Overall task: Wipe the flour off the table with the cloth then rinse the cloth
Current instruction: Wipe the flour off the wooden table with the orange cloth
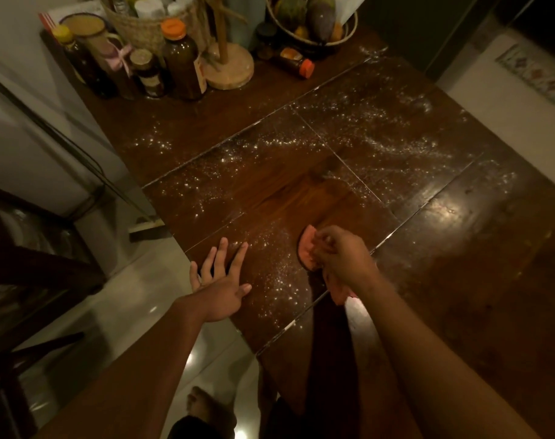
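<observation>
On my feed, the right hand (339,256) has its fingers curled tight round a crumpled pink cloth (307,248), pressing it onto the dark polished wooden table (459,255) near the close edge. The left hand (220,282) lies flat on the tabletop just left of it, fingers straight and spread apart. Scattered white flour (279,274) specks the boards between both hands and across the middle. Brown glass bottles (181,64) and a woven fruit basket (314,23) crowd the far end.
</observation>
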